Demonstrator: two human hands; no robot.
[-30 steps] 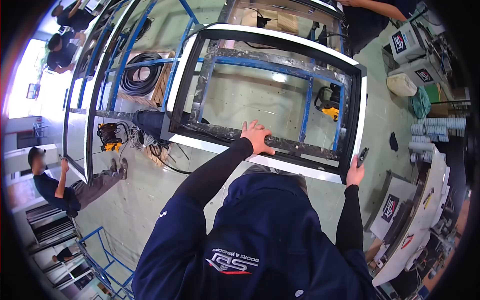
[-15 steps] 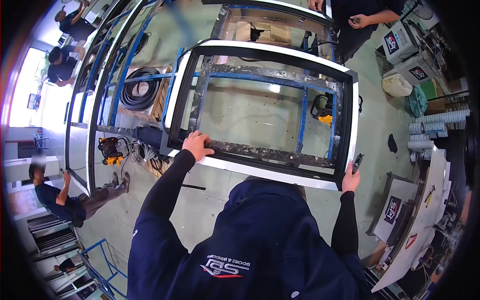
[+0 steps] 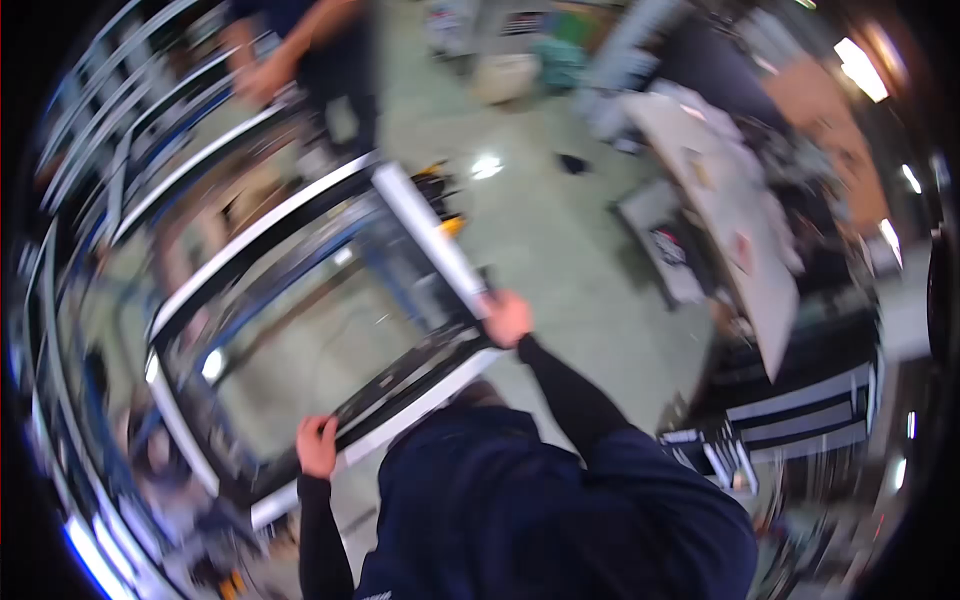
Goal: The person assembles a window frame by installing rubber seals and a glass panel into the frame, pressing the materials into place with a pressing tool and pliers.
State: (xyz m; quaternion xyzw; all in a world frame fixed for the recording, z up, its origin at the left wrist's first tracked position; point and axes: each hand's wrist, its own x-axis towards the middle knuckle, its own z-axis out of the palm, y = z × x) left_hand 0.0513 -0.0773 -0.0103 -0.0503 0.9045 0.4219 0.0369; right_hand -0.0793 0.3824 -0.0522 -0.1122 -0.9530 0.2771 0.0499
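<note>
A rectangular window frame (image 3: 425, 232), white outside with black inner edges, lies tilted across the view on a blue-and-black metal stand (image 3: 385, 378). At its near edge my left hand (image 3: 318, 447) has its fingers curled onto the frame. My right hand (image 3: 508, 318) is closed at the near right corner, against the frame's white side. A small dark tip (image 3: 487, 277) sticks up from that hand. It seems to belong to a black hand tool, but blur hides its kind.
A co-worker's hands (image 3: 265, 78) are close together beyond the frame's far side. Yellow-and-black equipment (image 3: 452, 224) is on the floor beyond the right side. A pale board-topped table (image 3: 715, 195) stands to the right. Metal racks (image 3: 120, 130) fill the left.
My view has swung right, so the frame now appears left and tilted. My right hand stays at the near right corner; my left hand is still on the near edge.
</note>
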